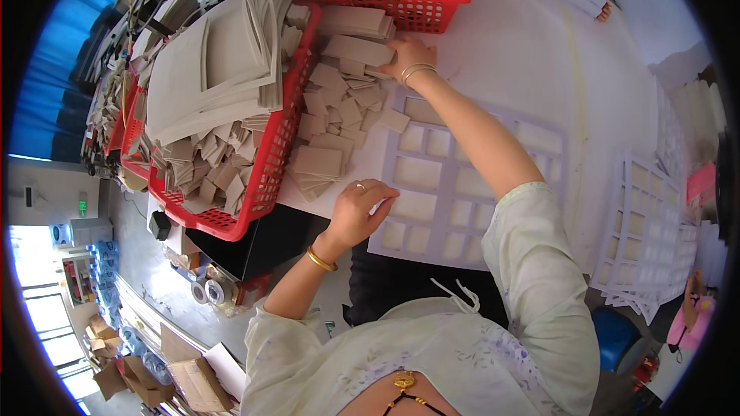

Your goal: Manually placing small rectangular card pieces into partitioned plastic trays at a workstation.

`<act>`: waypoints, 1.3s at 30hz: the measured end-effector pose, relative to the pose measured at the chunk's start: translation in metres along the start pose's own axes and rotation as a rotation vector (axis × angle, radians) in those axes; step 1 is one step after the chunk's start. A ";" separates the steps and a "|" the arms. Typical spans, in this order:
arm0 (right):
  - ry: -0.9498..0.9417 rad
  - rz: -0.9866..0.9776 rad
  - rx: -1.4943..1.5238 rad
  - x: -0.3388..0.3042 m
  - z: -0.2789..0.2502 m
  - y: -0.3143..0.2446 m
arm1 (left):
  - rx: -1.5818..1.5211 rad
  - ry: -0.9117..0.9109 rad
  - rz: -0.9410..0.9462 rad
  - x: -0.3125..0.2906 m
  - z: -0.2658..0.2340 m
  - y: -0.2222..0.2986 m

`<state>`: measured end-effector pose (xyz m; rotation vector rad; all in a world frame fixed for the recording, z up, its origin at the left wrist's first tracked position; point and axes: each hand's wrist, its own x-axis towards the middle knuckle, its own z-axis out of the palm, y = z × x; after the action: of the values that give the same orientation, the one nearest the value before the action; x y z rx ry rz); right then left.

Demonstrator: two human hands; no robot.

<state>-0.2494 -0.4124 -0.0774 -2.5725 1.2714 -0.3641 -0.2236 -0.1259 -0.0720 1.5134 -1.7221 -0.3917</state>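
Observation:
My right hand reaches to the far side of the table. Its fingers close on the right end of a grey rectangular cardboard piece on a pile. My left hand is nearer to me, above the left edge of a white lattice panel. Its fingers are curled toward the thumb; what lies between them, if anything, I cannot make out. The panel lies flat, divided into rectangular openings of several sizes. Small loose cardboard pieces are heaped left of it, with a low stack of larger cardboard rectangles nearer to me.
A red plastic basket full of grey cardboard offcuts and frames stands at the left. Another red basket is at the back. More white lattice panels are stacked at the right, and a person in pink is beyond them.

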 end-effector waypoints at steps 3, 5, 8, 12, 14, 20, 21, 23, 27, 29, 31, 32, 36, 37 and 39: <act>-0.051 0.051 0.132 0.004 0.004 0.005 | 0.002 -0.017 -0.020 -0.005 -0.002 0.000; -0.082 0.075 0.170 0.004 0.006 0.011 | -0.007 -0.026 -0.047 -0.007 -0.002 -0.001; 0.027 0.041 0.263 -0.006 0.006 0.032 | -0.011 -0.054 -0.057 -0.009 -0.001 -0.002; 0.233 -0.188 0.414 -0.053 -0.023 0.111 | -0.016 -0.039 -0.047 -0.018 0.001 -0.005; 0.153 -0.077 0.361 -0.089 -0.050 0.160 | 0.007 -0.006 -0.121 -0.025 0.004 -0.008; -0.217 0.166 0.220 -0.189 -0.110 0.249 | 0.086 -0.014 -0.224 -0.050 0.016 -0.014; -0.225 0.178 0.229 -0.199 -0.114 0.259 | 0.096 -0.065 -0.241 -0.052 0.019 -0.016; -0.178 0.227 0.214 -0.212 -0.121 0.279 | 0.132 -0.085 -0.233 -0.055 0.024 -0.015; -0.202 0.296 0.208 -0.226 -0.131 0.313 | 0.220 -0.121 -0.258 -0.057 0.030 -0.012; -0.232 0.291 0.083 -0.228 -0.132 0.320 | 0.248 -0.120 -0.263 -0.057 0.033 -0.009; -0.226 0.198 0.090 -0.227 -0.130 0.320 | 0.269 -0.136 -0.254 -0.056 0.035 -0.007; -0.229 0.181 0.036 -0.225 -0.128 0.318 | 0.275 -0.132 -0.259 -0.056 0.035 -0.006; -0.289 0.168 0.017 -0.213 -0.127 0.306 | 0.281 -0.142 -0.255 -0.057 0.036 -0.005; -0.315 0.166 -0.028 -0.211 -0.127 0.303 | 0.280 -0.144 -0.250 -0.058 0.036 -0.004; -0.337 0.166 -0.073 -0.211 -0.127 0.300 | 0.292 -0.147 -0.253 -0.058 0.037 -0.004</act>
<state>-0.6370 -0.4339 -0.0807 -2.4276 1.3742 0.1452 -0.2491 -0.0826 -0.1183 1.9674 -1.7627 -0.4019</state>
